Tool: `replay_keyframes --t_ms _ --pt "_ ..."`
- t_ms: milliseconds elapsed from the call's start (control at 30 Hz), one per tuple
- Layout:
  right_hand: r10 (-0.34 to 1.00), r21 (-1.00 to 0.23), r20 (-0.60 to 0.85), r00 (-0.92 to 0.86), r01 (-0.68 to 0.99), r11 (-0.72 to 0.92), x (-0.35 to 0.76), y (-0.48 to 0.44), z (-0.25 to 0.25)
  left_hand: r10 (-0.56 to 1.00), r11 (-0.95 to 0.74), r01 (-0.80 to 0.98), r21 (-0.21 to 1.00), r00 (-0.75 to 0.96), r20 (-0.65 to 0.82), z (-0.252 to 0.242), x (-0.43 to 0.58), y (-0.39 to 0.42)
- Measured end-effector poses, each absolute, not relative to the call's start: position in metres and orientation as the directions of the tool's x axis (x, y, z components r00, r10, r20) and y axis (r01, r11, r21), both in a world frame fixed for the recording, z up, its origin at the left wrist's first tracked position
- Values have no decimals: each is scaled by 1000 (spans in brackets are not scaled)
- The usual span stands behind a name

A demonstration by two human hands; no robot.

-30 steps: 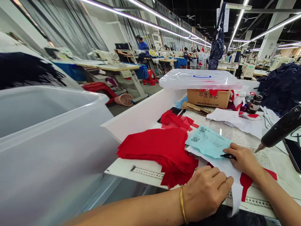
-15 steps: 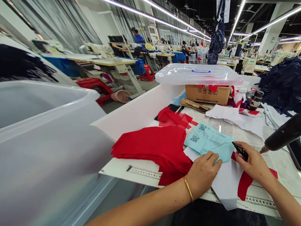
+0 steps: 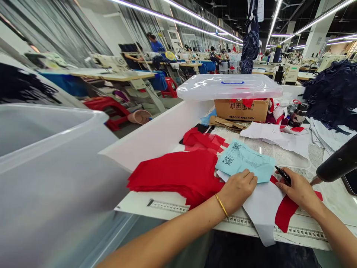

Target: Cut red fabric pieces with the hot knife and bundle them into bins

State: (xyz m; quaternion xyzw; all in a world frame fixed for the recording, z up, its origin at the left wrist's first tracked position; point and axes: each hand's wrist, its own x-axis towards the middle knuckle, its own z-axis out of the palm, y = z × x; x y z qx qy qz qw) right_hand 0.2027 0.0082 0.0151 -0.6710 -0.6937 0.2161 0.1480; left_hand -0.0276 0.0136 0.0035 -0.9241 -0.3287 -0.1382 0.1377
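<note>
My left hand (image 3: 240, 189) is closed on the lower edge of a light blue paper slip (image 3: 248, 160) printed with QR codes, fingers bent over it. A black marker (image 3: 283, 175) sits in my right hand (image 3: 299, 189), its tip pointing left by the slip's right edge. Beneath lies a white paper piece (image 3: 264, 204) with a tapered lower end. A red fabric strip (image 3: 287, 212) runs under my right hand. To the left of the slip is a stack of red fabric pieces (image 3: 173, 171).
A measuring tape (image 3: 304, 232) runs along the table's front edge. Behind stand a cardboard box (image 3: 241, 111) under a clear plastic lid (image 3: 230, 87) and a dark bottle (image 3: 298, 114). A black machine arm (image 3: 338, 160) juts in from the right. A large plastic bin (image 3: 55, 186) stands left.
The whole view has shifted slightly left. My left hand stays on the blue slip's lower edge, and the marker remains in my right hand beside the slip.
</note>
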Motion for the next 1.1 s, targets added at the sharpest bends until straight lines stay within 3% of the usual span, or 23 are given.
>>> replay_keyframes --t_ms 200,333,500,633,800,900,1100 --pt "990 -471 -132 -53 882 -16 200 21 20 367 -780 612 -130 616 697 32 -40 0" --pt "996 -432 -86 -2 901 -35 198 31 20 306 -818 548 -174 671 675 24 -37 -24" --pt "996 -418 58 62 908 -32 197 32 17 381 -803 575 -155 697 608 -15 -29 -39" --pt "972 -623 205 110 781 43 195 14 23 413 -777 608 -164 688 596 -22 -26 -44" --pt "988 -938 156 -10 311 151 181 -23 22 458 -763 624 -171 707 539 -14 -24 -49" --pt "995 -986 89 -43 140 94 169 -38 8 453 -770 619 -154 701 551 -14 -24 -47" --pt "995 -982 2 -98 186 20 163 -35 -15 416 -795 596 -116 674 611 -15 -24 -37"
